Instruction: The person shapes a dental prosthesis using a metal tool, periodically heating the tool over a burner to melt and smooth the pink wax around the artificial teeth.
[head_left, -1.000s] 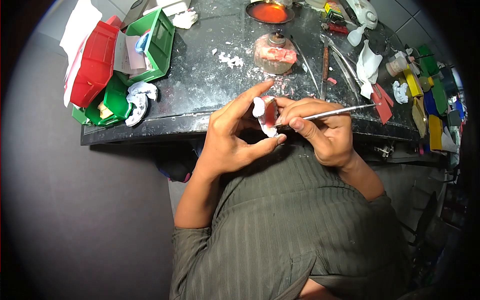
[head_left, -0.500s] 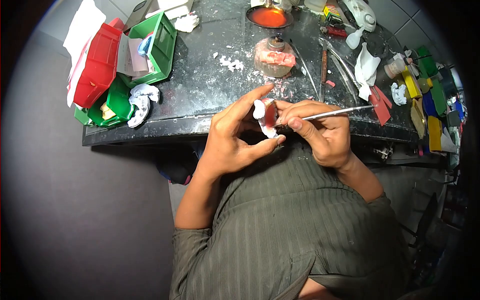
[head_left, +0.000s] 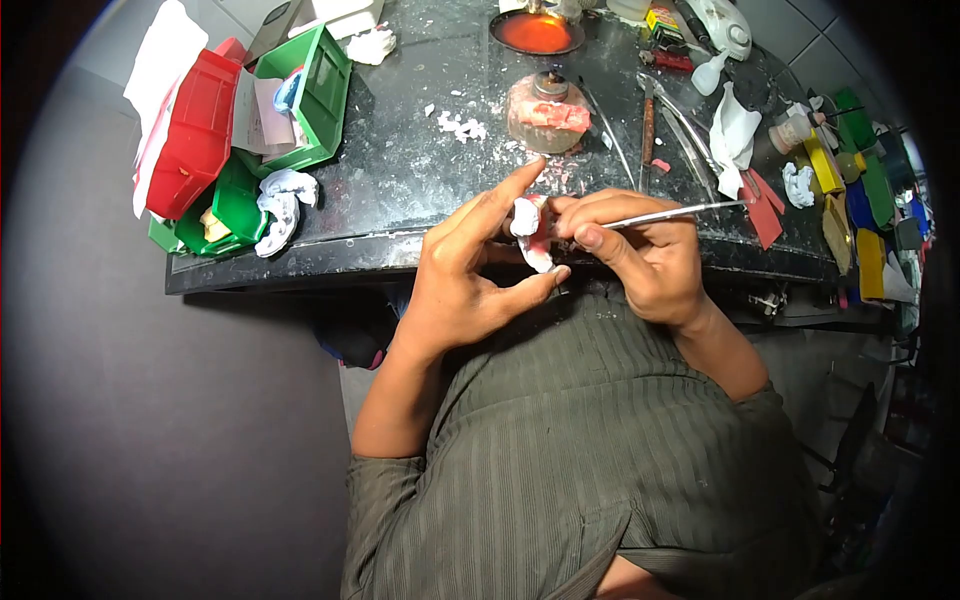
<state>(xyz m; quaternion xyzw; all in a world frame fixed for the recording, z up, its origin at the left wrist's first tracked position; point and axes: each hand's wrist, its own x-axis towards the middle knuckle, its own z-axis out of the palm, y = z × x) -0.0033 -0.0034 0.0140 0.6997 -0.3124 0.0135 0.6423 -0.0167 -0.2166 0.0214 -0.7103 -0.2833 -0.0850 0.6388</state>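
Note:
Between the thumb and fingers of my left hand [head_left: 468, 262] is a small white plaster dental model [head_left: 525, 218] with pink wax on it, held up just in front of the bench edge. My right hand [head_left: 645, 250] pinches a thin metal wax carver [head_left: 672, 213] like a pen. Its shaft points out to the right, while its working end meets the pink side of the model, partly behind my fingers. Beyond my hands stands a glass spirit burner [head_left: 549, 125] with a lump of pink wax against its front.
Green and red bins [head_left: 320, 110] with plaster pieces stand at the left. A round dish glowing orange [head_left: 537, 34] is at the back. Knives [head_left: 648, 125], pink wax sheets [head_left: 764, 212] and white tissue [head_left: 733, 130] lie to the right. White crumbs [head_left: 462, 127] are scattered on the dark bench [head_left: 400, 150].
The model has turned a little in my left hand, showing more of its white end and less pink. The carver's shaft has tilted slightly, its outer end a bit higher.

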